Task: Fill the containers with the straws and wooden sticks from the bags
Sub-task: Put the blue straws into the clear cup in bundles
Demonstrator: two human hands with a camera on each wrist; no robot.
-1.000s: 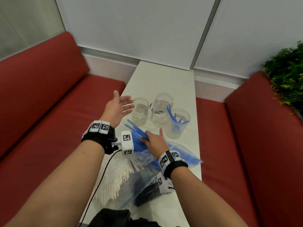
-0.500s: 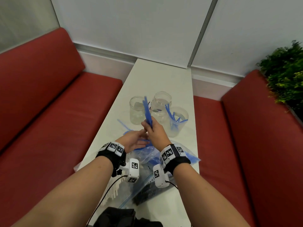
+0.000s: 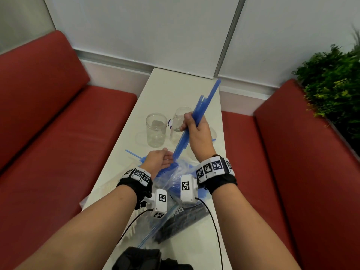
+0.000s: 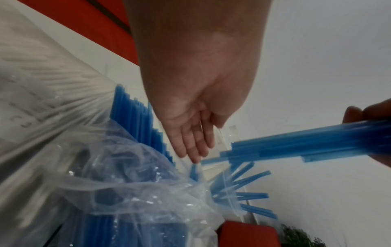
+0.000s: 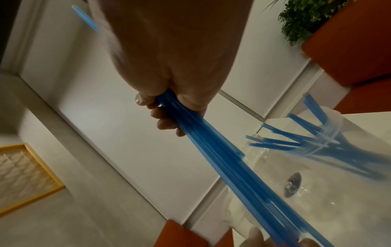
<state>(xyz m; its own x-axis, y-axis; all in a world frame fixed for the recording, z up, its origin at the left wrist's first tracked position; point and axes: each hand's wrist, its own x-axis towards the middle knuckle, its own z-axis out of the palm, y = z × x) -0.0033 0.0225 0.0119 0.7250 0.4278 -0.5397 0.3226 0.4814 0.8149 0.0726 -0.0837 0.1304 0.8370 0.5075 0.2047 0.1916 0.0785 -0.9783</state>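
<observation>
My right hand [image 3: 191,123] grips a bundle of blue straws [image 3: 206,98] in its fist, slanted up to the right above the jars. The bundle [image 5: 222,158] runs from the right hand [image 5: 169,108] down towards my left hand [image 3: 165,158], which lies open, palm up, at the lower ends. In the left wrist view the left hand [image 4: 190,142] shows straight fingers beside the bundle [image 4: 306,143]. An empty glass jar [image 3: 156,129] and a second jar [image 3: 181,117] stand on the white table [image 3: 175,84]. A third container [image 5: 317,150] holds several blue straws. The open bag of blue straws [image 3: 171,178] lies under my wrists.
A bag of black straws [image 3: 181,221] and a bag of pale wooden sticks [image 3: 105,191] lie near the table's front. One loose blue straw [image 3: 132,153] lies left of the bags. Red benches [image 3: 58,143] flank the narrow table; a green plant [image 3: 335,84] stands at the right.
My right hand has lifted the blue straw bundle higher and tilted it to the right. My left hand has let go of it and now lies open under its lower ends.
</observation>
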